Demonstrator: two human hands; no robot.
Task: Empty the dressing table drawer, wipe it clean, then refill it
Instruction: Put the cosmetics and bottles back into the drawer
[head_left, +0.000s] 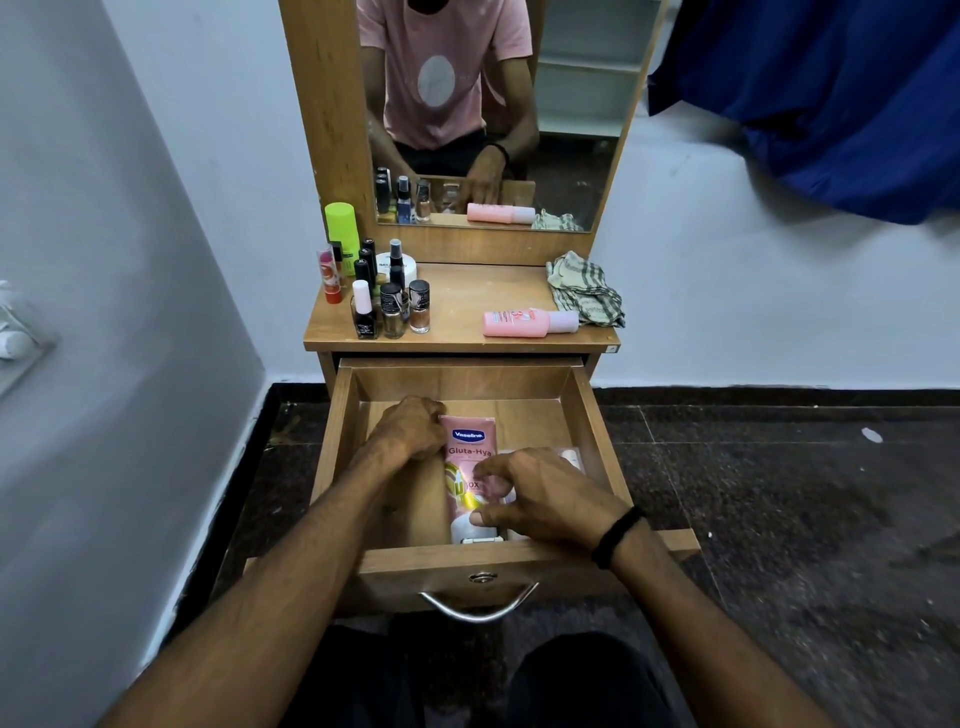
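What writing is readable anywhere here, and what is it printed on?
"Vaseline": pink tube in the drawer.
"Gluta-Hya": same tube, just below.
"0X": same tube, partly under the right hand.
Pink bottle, white jar, nail polish bottles on the tabletop: too blurred to read.

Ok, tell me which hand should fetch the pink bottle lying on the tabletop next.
Right, probably. The pink bottle lies on the right of the tabletop, straight beyond the right hand; the left hand would have to cross over. Both hold the Vaseline tube now.
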